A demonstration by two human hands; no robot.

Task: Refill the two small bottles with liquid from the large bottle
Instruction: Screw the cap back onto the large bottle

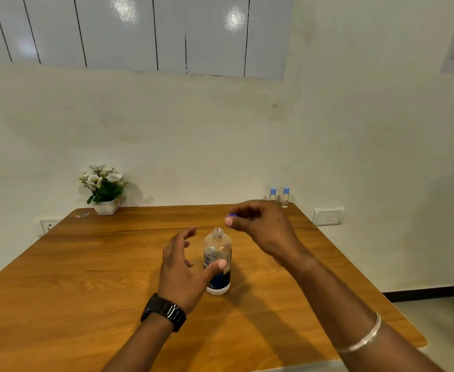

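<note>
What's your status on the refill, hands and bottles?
Right hand pinches blue cap; left hand open beside large bottle, thumb touching it. Bottle uncapped, upright. Two small bottles capped at table's far edge. Nothing in the way.

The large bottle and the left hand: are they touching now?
Touching. The head view shows the left hand with its thumb tip lying on the large bottle label; the other fingers stand off it.

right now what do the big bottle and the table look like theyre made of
Big bottle: clear, glossy, likely plastic, possibly glass; you see through it above the label. Table: wood or wood-look laminate, smooth satin finish, with visible grain streaks.
</note>
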